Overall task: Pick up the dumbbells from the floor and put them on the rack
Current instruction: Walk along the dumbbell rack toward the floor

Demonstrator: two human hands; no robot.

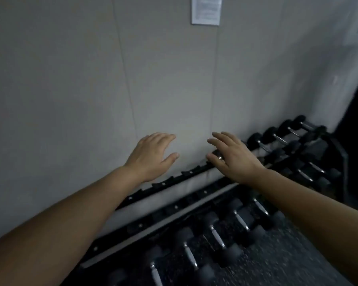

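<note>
A black dumbbell rack [175, 207] runs along the wall from lower left to upper right, with notched rails. My left hand [151, 156] hovers open above the top rail, fingers spread, holding nothing. My right hand [233, 155] is also open, just over a dumbbell [217, 153] lying on the top rail; its thumb is close to the dumbbell's end. Several black dumbbells with chrome handles [277, 138] rest on the top rail to the right. A lower row of dumbbells [217, 236] sits below my arms.
A grey panelled wall [91, 79] stands directly behind the rack, with a paper notice [206, 10] pinned high up. Speckled dark flooring [298, 254] shows at lower right. A dark opening lies at the far right edge.
</note>
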